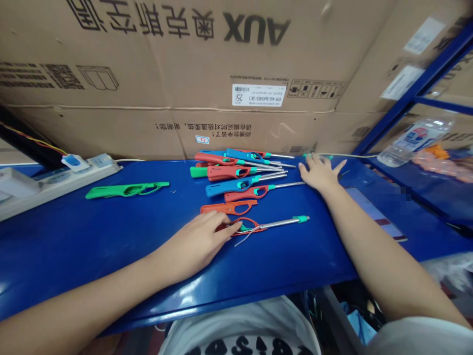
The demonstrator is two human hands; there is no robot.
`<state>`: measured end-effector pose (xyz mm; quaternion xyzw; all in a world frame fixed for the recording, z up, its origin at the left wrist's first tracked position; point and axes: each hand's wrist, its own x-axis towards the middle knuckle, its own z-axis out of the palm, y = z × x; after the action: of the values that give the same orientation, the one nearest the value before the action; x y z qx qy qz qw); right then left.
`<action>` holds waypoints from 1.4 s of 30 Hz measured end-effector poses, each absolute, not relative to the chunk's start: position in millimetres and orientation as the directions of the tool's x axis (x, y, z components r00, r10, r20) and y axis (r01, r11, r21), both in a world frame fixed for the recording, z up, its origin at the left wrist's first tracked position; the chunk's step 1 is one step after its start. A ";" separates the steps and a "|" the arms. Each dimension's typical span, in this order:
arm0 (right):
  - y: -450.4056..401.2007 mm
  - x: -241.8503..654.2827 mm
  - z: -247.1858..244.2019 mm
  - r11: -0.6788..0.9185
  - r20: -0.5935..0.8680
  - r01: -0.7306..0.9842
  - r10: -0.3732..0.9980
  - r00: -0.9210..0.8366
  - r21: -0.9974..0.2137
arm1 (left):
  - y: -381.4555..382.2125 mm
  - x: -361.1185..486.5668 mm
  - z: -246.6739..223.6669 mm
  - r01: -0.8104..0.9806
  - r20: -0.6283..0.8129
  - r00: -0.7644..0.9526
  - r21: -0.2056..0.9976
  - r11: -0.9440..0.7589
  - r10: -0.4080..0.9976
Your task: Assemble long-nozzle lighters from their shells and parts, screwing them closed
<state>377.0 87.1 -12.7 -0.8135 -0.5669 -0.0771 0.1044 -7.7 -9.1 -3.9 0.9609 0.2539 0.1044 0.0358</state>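
Observation:
My left hand (pixel 203 239) is closed on the handle of an orange-red long-neck lighter (pixel 273 225), lying on the blue table. Its teal trigger, a thin pale wire and a metal tube with a teal tip show; my fingers hide the rest of the handle. Just behind it lies a loose orange handle half (pixel 244 206). My right hand (pixel 320 172) reaches to the back with fingers spread, over small teal parts (pixel 327 157); whether it touches them I cannot tell. Between the hands and the box lies a pile of red, blue and green lighters (pixel 229 186).
A green lighter handle shell (pixel 127 190) lies at left, near a white power strip (pixel 62 182). A large cardboard box (pixel 166 74) walls off the back. At right are a plastic bottle (pixel 412 140) and a blue metal frame (pixel 402 101). A white bin liner (pixel 236 320) hangs below the front edge.

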 end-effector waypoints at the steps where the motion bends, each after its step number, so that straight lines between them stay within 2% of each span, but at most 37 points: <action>1: 88.0 377.7 -13.5 -0.326 0.222 0.943 0.916 0.334 -0.072 | -8.3 -7.6 -4.1 0.471 0.202 0.849 0.125 -0.873 0.488; 6: 90.0 379.6 -10.8 -0.356 0.188 0.933 0.914 0.361 -0.059 | -6.2 -9.9 -8.3 0.424 0.260 0.851 0.171 -0.889 0.456; 11: 90.2 381.3 -10.7 -0.357 0.280 0.929 0.886 0.369 -0.094 | -6.3 -11.5 -10.1 0.413 0.295 0.839 0.204 -0.888 0.458; 17: 92.1 387.5 -14.4 -0.309 0.143 0.949 0.938 0.315 -0.062 | -8.5 -9.9 -5.4 0.442 0.287 0.838 0.145 -0.885 0.465; 25: 97.1 388.3 -14.8 -0.334 0.293 0.940 0.894 0.339 -0.071 | -13.6 -7.2 5.8 0.475 0.237 0.836 0.135 -0.869 0.494; 30: 99.5 388.9 -20.3 -0.335 0.160 0.941 0.928 0.338 -0.043 | -14.1 -6.1 5.5 0.474 0.229 0.838 0.146 -0.868 0.496; 37: 98.5 388.6 -20.9 -0.345 0.253 0.937 0.903 0.347 -0.052 | -13.1 -7.4 2.1 0.461 0.232 0.839 0.179 -0.869 0.493; 42: 99.2 389.7 -21.4 -0.360 0.272 0.930 0.889 0.368 -0.082 | -12.8 -8.1 5.5 0.462 0.215 0.848 0.146 -0.875 0.484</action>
<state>389.7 99.2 -21.4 -0.8195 -0.5548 -0.0907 0.1112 -8.1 -12.8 5.5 0.9603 0.2461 0.1234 0.0446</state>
